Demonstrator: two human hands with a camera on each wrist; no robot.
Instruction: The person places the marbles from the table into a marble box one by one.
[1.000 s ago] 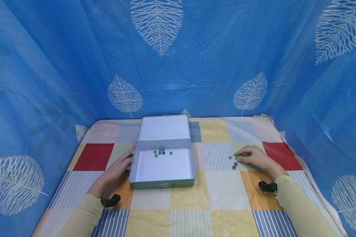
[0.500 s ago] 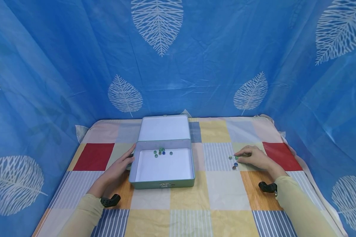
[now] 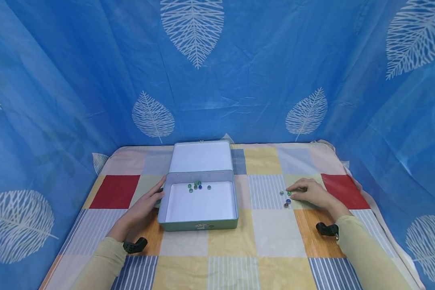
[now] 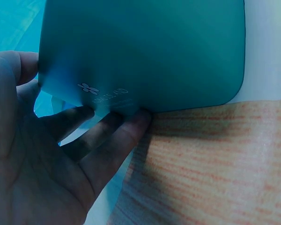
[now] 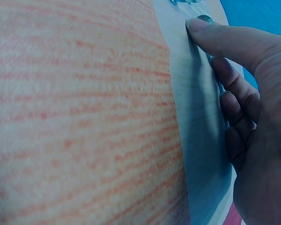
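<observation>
Right hand (image 3: 311, 194) of a seated-out-of-view person pinches a green marble (image 3: 289, 193) on a cloth-covered bench (image 3: 275, 233), just beside three loose marbles (image 3: 288, 201). Left hand (image 3: 142, 208), fingers extended, rests against the left side of a green metal box (image 3: 203, 207). More marbles (image 3: 200, 187) lie inside toward its far wall; the lid (image 3: 201, 157) is open behind. Beyond hangs a blue leaf-print curtain (image 3: 235, 84).
</observation>
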